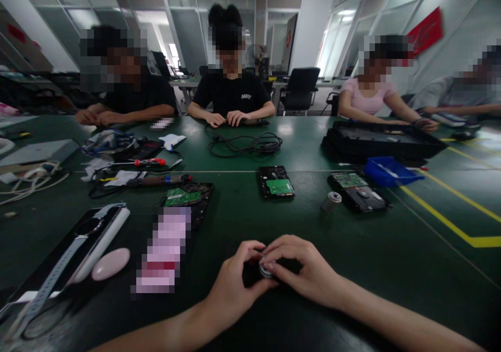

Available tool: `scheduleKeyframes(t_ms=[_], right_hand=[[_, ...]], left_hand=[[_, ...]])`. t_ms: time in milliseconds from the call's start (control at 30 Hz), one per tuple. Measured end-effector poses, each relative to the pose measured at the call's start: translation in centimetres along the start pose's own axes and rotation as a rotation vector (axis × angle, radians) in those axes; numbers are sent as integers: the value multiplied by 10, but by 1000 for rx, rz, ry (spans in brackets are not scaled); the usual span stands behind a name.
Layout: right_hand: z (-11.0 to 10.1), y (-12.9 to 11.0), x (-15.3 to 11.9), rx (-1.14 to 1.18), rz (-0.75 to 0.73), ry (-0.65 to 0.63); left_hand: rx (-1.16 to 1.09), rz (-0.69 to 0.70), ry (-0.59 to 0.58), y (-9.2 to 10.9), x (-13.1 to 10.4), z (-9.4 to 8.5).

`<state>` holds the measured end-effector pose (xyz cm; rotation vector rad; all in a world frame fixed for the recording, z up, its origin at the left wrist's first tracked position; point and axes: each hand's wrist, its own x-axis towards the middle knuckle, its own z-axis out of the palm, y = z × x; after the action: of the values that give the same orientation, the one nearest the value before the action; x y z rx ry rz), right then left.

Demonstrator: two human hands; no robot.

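Observation:
A small round metal part point(265, 270) is pinched near the table's front edge, partly covered by fingers. My left hand point(234, 278) curls around it from the left, with thumb and fingertips closed on its side. From the right, my right hand point(307, 271) grips the same part, fingertips over its top. Beyond my hands lies a hard drive point(276, 182) with a green circuit board. Farther right, a silver metal cylinder point(332, 201) stands by a second hard drive point(359, 191).
On the left are a smartwatch point(88, 228), a pink oval object point(111, 264), an electric screwdriver point(160, 181) and another hard drive point(201, 201). A blue tray point(391, 172) and black bin point(383, 141) stand right. Several people sit around the green table point(301, 146).

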<state>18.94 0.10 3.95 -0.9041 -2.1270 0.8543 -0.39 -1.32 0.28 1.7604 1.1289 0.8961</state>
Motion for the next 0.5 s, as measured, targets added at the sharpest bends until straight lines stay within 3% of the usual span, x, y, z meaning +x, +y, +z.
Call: scheduleKeyframes(t_ms=[500], right_hand=[[12, 7, -2, -193, -126, 69]], left_hand=[[-7, -13, -3, 1, 2, 1]])
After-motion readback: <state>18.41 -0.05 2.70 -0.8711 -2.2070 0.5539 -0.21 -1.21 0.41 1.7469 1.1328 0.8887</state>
